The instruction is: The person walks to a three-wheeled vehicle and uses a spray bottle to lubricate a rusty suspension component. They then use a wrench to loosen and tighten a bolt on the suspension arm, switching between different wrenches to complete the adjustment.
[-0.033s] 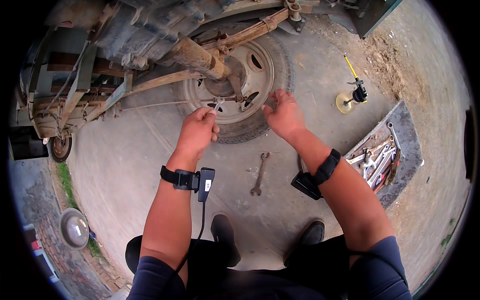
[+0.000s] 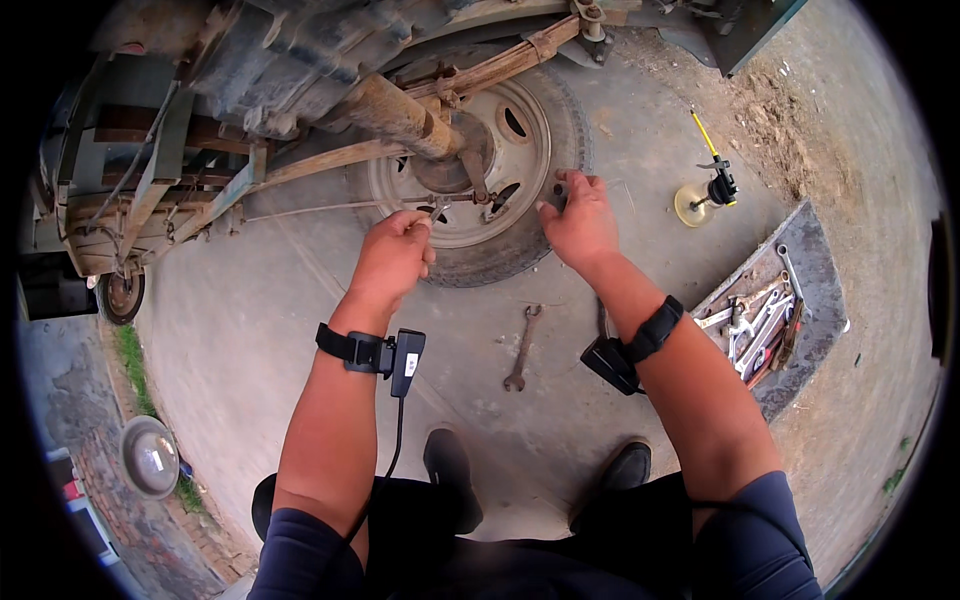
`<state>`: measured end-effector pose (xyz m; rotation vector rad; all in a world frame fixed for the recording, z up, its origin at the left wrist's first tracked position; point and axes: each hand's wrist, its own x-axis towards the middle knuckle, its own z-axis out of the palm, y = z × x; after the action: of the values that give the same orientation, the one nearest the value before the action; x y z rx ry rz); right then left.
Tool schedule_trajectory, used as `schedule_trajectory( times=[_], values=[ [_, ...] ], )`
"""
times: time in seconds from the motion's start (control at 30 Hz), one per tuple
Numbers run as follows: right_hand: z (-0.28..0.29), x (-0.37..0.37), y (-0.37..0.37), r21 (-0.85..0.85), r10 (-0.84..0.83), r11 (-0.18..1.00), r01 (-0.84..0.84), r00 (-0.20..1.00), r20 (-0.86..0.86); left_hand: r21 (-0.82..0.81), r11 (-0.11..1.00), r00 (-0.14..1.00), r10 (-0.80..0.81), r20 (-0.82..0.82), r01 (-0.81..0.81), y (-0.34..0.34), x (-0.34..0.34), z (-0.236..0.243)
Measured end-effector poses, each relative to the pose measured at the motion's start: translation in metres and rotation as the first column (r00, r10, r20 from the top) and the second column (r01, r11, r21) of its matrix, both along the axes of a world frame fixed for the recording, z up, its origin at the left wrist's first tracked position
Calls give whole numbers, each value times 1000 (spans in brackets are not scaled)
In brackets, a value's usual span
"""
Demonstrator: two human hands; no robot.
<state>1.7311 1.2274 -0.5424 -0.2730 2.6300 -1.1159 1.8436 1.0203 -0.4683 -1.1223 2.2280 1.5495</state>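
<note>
My left hand (image 2: 395,250) is closed around a silver wrench (image 2: 439,208), whose head meets the thin rod (image 2: 330,207) running beneath the axle. Most of the wrench's handle is hidden in my fist. My right hand (image 2: 582,222) is over the tyre's near right edge, its thumb and fingers curled about a small dark piece too small to name. Between the hands, a rusty lever arm (image 2: 475,175) hangs from the axle (image 2: 410,120) down to the rod's end. Behind it lies the wheel (image 2: 535,145) with its pale, slotted rim.
An open-ended wrench (image 2: 523,348) lies on the concrete before my shoes. At right stand a yellow-spouted oil can (image 2: 700,200) and a metal tray (image 2: 820,310) of wrenches. A rusty frame (image 2: 150,190) fills the upper left; a metal basin (image 2: 149,457) sits lower left.
My right hand has shifted slightly right and up, away from the rod's end. My left hand stays at the rod with the wrench, having moved only a little.
</note>
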Motion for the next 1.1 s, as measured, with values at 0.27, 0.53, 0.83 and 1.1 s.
schedule_trajectory(
  times=[0.27, 0.53, 0.83, 1.1],
  values=[
    [-15, -23, -4, 83, -158, 981, 174, 972, -173, -381, 892, 946, -305, -109, 243, -38, -32, -29],
    [-23, -17, -35, -373, 87, 926, -51, 993, 80, -475, 868, 941, -269, -206, 144, 13, -44, -39],
    [7, -24, -32, -736, 440, 578, 352, 625, 644, -178, 923, 910, -372, -180, 342, 0, -29, 15],
    [20, -61, -12, -578, -5, 795, 185, 954, 298, -540, 841, 899, -256, -355, 26, -66, -25, 95]
  ],
)
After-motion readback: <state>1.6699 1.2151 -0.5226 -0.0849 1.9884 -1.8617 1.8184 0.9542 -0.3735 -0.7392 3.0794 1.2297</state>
